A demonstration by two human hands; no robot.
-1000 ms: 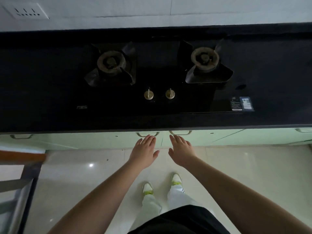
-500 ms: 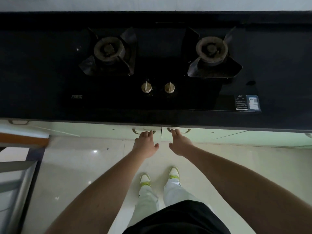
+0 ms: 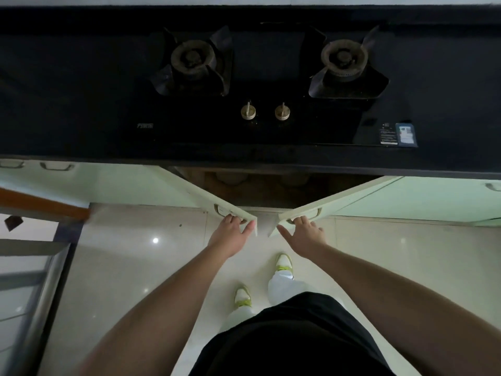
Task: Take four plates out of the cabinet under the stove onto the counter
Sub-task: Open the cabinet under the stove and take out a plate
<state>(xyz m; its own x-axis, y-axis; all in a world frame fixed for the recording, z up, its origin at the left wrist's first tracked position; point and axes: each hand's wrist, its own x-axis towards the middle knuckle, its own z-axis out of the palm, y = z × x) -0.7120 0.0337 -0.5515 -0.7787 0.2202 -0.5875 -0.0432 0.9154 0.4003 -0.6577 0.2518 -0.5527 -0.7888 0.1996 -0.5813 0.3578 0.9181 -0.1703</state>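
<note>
Here the left hand [image 3: 230,234] and right hand [image 3: 306,234] each grip a handle of the pale green cabinet doors [image 3: 206,196], swung ajar; beyond them, dim round plates [image 3: 231,177].

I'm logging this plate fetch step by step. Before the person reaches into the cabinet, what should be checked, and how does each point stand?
1. Left hand grips the left door handle: ok.
2. Right hand grips the right door handle: ok.
3. Doors wide enough to reach in: not ok, both only partly swung out, edges near each other.
4. Plates located inside the cabinet: cannot tell, only dim round shapes show.
5. Bare counter beside the stove for the plates: ok.
6. A hand free for lifting: not ok, both hold handles.
</note>
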